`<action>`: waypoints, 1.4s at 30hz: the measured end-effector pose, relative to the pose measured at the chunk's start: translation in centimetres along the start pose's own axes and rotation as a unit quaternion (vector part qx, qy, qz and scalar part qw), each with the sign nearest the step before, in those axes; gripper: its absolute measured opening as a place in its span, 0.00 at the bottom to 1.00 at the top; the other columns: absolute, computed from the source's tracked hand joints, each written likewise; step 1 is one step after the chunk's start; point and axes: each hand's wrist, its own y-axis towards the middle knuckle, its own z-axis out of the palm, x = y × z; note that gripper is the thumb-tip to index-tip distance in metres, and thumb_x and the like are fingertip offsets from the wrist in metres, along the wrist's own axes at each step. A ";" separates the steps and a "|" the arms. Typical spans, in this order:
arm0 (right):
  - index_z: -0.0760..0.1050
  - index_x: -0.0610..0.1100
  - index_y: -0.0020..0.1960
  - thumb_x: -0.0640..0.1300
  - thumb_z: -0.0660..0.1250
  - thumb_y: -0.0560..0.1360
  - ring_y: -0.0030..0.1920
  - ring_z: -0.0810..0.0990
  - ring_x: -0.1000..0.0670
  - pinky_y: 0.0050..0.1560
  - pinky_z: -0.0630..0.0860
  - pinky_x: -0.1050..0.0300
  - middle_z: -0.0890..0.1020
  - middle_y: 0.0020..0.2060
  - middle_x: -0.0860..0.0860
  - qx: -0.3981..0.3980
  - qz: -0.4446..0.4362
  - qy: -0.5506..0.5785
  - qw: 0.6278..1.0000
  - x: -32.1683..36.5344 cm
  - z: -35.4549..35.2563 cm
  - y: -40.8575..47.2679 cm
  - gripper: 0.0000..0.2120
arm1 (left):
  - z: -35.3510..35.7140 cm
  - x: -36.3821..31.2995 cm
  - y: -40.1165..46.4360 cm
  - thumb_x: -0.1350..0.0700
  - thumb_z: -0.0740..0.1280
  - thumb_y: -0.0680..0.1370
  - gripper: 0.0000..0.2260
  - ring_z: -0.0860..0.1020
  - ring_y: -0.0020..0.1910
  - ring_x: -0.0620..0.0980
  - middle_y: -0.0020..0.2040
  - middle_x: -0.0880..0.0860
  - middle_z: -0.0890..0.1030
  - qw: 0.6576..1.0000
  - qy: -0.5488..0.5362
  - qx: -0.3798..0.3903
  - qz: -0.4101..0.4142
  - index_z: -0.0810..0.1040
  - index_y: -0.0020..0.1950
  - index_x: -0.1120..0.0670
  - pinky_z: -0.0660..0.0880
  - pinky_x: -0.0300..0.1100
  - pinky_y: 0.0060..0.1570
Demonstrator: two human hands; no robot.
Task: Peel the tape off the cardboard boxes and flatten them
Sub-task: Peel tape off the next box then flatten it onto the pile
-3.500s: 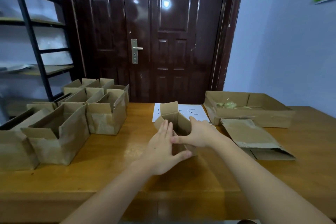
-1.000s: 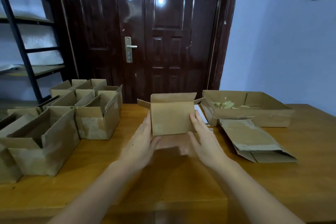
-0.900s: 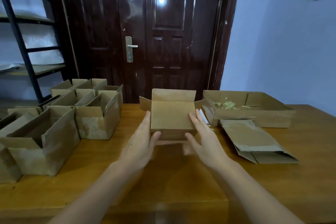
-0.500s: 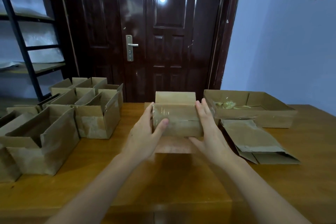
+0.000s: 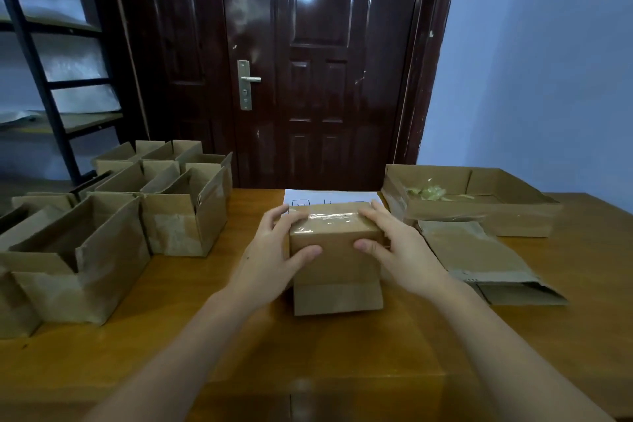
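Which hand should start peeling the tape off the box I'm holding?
Probably the right hand: its fingers lie on the tape atop the box, while the left hand steadies the side.

I am holding a taped cardboard box (image 5: 337,243) on the table (image 5: 342,353) between my left hand (image 5: 270,257) and right hand (image 5: 402,252); open boxes (image 5: 109,233) are sitting at nine o'clock.

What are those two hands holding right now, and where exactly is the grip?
A small cardboard box, taped side up. The left hand grips its left side and the right hand its right side, thumbs on the near face.
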 end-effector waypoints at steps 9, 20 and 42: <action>0.60 0.57 0.80 0.59 0.66 0.79 0.81 0.54 0.50 0.78 0.59 0.45 0.54 0.82 0.56 0.051 0.015 -0.137 0.989 -0.5 2.2 0.5 0.32 | 0.4 2.7 -0.8 0.42 0.72 0.78 0.29 0.54 0.77 0.36 0.80 0.44 0.65 0.986 0.132 0.019 0.095 0.71 0.77 0.46 0.60 0.46 0.78; 0.65 0.52 0.78 0.53 0.73 0.76 0.75 0.67 0.53 0.74 0.68 0.51 0.72 0.74 0.55 0.057 -0.163 -0.165 0.971 2.3 5.1 1.3 0.33 | 2.5 3.4 -0.5 0.33 0.59 0.79 0.27 0.66 0.78 0.46 0.73 0.48 0.77 0.979 0.145 -0.033 0.139 0.80 0.69 0.49 0.63 0.44 0.73; 0.69 0.52 0.74 0.50 0.78 0.72 0.66 0.76 0.49 0.67 0.73 0.52 0.79 0.66 0.52 0.008 -0.169 -0.139 0.976 0.7 6.0 1.6 0.33 | 1.6 4.9 -0.1 0.38 0.64 0.81 0.26 0.66 0.77 0.45 0.75 0.48 0.74 0.955 0.175 -0.002 0.240 0.75 0.74 0.52 0.51 0.31 0.77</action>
